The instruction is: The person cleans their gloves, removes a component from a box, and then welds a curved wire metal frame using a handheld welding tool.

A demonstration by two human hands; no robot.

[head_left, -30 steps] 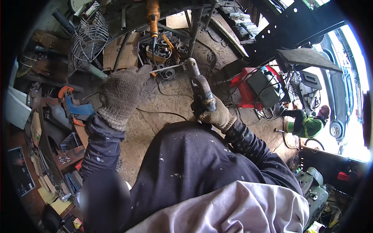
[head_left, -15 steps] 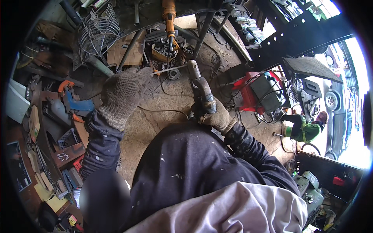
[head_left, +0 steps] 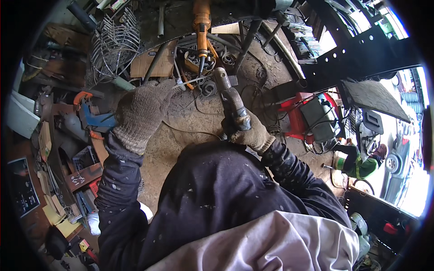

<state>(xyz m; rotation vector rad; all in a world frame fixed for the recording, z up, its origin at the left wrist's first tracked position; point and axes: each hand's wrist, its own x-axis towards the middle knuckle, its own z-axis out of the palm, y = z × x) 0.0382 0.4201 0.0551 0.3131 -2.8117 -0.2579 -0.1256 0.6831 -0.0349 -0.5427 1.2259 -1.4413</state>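
Observation:
My right hand [head_left: 253, 134], in a knitted work glove, grips a heavy dark metal rod end [head_left: 233, 103]. Its rounded tip has a hole and points away from me. To the left, my left hand [head_left: 141, 113], gloved too, is closed with its back toward me. From its fingertips a thin pale metal strip [head_left: 195, 81] reaches right toward the rod end's tip. Its exact kind is unclear, as is whether it touches the tip.
An orange power tool [head_left: 202, 27] hangs ahead over a box of metal parts [head_left: 192, 63]. A blue-and-orange clamp [head_left: 92, 115] is at left. A red-and-grey machine [head_left: 312, 115] with cables stands at right, and a person in green [head_left: 361, 165] crouches beyond it.
The view has shifted slightly, so the surroundings sit differently in the frame. Both hands keep nearly the same pose, and the rod end stays in my right hand.

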